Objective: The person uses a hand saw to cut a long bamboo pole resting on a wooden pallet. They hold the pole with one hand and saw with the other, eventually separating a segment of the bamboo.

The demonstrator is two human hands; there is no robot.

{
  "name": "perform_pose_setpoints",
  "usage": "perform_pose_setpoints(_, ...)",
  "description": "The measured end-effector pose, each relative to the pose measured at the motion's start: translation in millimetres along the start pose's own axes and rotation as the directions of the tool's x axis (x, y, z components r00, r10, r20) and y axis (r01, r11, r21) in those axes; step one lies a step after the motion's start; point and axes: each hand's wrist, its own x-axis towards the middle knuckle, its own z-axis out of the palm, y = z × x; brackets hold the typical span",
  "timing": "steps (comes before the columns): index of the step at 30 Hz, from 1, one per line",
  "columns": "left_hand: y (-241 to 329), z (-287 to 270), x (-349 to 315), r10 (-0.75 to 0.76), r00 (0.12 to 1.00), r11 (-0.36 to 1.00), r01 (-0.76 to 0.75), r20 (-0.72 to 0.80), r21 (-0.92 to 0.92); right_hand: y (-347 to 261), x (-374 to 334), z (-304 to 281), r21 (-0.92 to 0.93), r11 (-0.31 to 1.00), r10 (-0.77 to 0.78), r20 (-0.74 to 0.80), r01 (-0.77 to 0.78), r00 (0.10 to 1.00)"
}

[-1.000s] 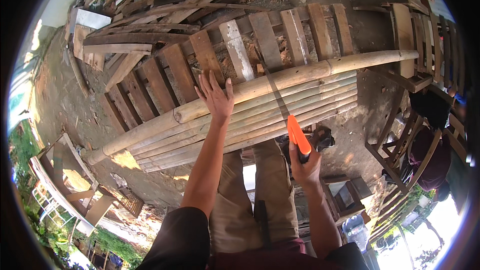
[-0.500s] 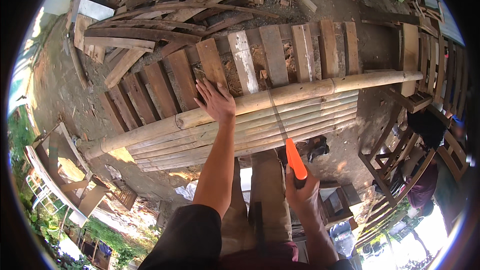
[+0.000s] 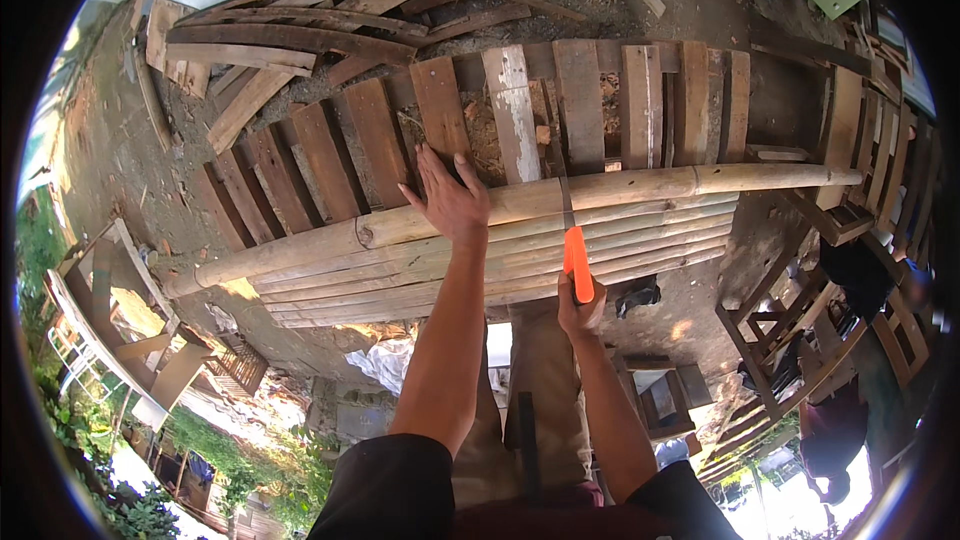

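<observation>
Across the bamboo pole, a hand saw with an orange handle lies with its narrow blade running away from me. My right hand is closed round that handle, close to the near edge of the bamboo slats. My left hand presses on the pole to the left of the blade, its fingers stretched out toward a brown plank. The blade crosses the pole at one spot; how deep any cut goes cannot be made out.
Beyond the pole stands a row of wooden planks, one with peeling white paint. A heap of scrap timber lies at the far left. Wooden frames stand at the right, near another person. A curved wooden piece is at the left.
My right hand has pushed the saw forward, so its handle is now nearer the pole. My left hand stays on the pole. The whole view has shifted slightly.
</observation>
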Motion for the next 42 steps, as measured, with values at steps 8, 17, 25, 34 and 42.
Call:
perform_pose_setpoints(8,4.3,-11.0,2.9,-0.082,0.988,0.997,0.08,0.132,0.023,-85.5,42.4,-14.7,-0.168,0.951,0.274,0.07,-0.26,0.959)
perform_pose_setpoints(17,2.4,-8.2,-0.8,-0.078,0.994,0.997,0.079,0.08,-0.004,-55.3,19.9,-13.9,-0.115,0.965,0.24,0.011,-0.237,0.971)
perform_pose_setpoints(25,0.8,-7.8,-1.6,-0.077,0.994,0.997,0.076,0.084,0.016,-68.1,26.2,-14.1,-0.104,0.963,0.25,-0.02,-0.25,0.968)
perform_pose_setpoints(34,-18.5,-21.0,-12.7,0.385,0.914,0.894,-0.404,-0.13,-0.194,-91.9,10.8,-36.3,-0.077,0.983,0.165,-0.033,-0.167,0.986)
perform_pose_setpoints(42,-48.5,-39.9,-38.6,0.713,0.623,0.664,-0.747,0.321,-0.025,-113.2,-35.6,-87.7,-0.043,0.99,0.129,-0.069,-0.132,0.989)
